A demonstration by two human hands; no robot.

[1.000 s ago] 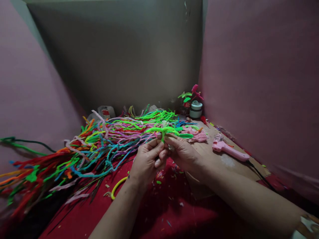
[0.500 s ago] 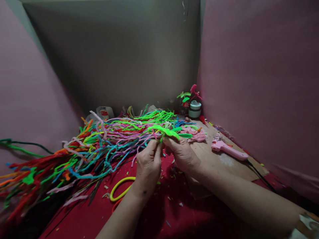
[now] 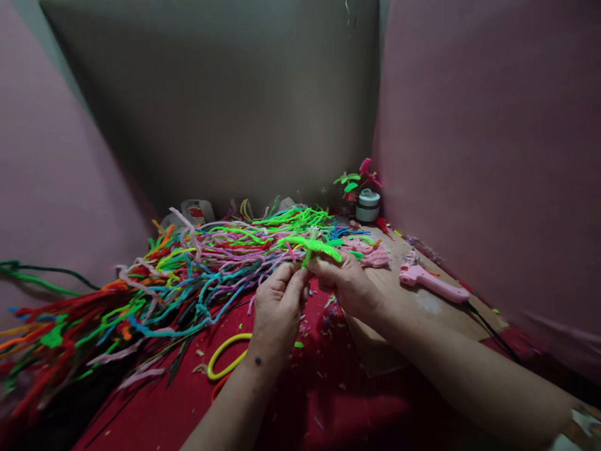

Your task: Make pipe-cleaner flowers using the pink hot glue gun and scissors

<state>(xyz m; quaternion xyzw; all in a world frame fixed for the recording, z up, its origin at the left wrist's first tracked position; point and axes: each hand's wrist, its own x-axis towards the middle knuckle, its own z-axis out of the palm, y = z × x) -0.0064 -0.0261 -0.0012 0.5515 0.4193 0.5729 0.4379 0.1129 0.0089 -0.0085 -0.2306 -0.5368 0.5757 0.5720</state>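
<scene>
left hand [image 3: 279, 300] and right hand [image 3: 352, 288] pinch a green sprig [image 3: 319, 247] above red cloth [image 3: 181, 394] between pink walls [image 3: 488, 138].

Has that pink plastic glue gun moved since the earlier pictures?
No, the pink plastic glue gun lies at the same spot on the flat brown cardboard sheet.

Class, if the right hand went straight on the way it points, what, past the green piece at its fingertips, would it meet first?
Probably the left hand, which pinches the green piece close beside it, though depth is unclear in this single view.
</scene>
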